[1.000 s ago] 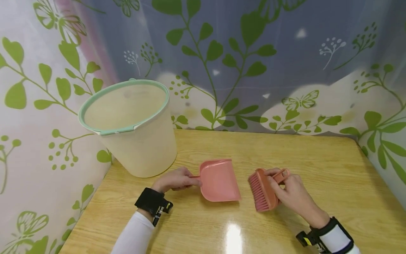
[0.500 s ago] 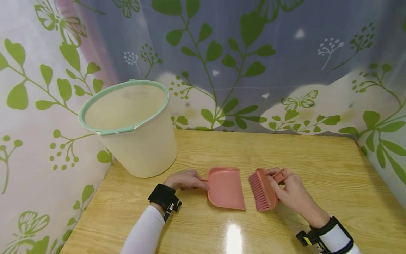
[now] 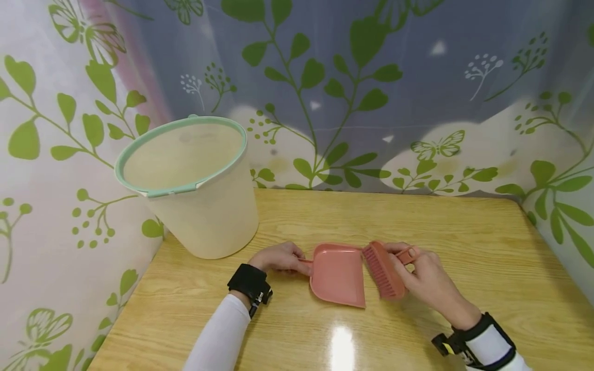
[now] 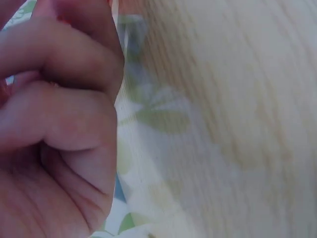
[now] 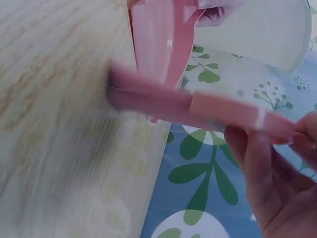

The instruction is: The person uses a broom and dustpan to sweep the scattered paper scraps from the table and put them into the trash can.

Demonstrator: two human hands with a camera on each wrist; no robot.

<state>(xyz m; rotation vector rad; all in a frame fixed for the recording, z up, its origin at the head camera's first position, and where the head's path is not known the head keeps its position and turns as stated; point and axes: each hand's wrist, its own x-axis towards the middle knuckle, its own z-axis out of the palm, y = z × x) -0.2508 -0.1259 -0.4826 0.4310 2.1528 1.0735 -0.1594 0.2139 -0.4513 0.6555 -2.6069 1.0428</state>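
In the head view my left hand (image 3: 283,257) grips the short handle of a pink dustpan (image 3: 339,275), whose straight front edge faces right. Curled fingers (image 4: 64,109) fill the left side of the left wrist view. My right hand (image 3: 427,275) holds a pink hand brush (image 3: 385,270) by its handle, bristles turned left towards the pan's front edge. The brush's top end is close to the pan's upper corner; whether they touch I cannot tell. In the right wrist view the brush (image 5: 163,101) is blurred, with the dustpan (image 5: 161,42) behind it.
A cream bucket (image 3: 218,221) with a mint-green rim stands at the left back of the wooden table (image 3: 408,216). Leaf-patterned cloth (image 3: 352,93) hangs behind and on both sides. A wristband with a small camera sits on each wrist.
My left hand has moved the dustpan right and slightly nearer, up to the brush. In the last half second the brush has tilted and shifted slightly up.
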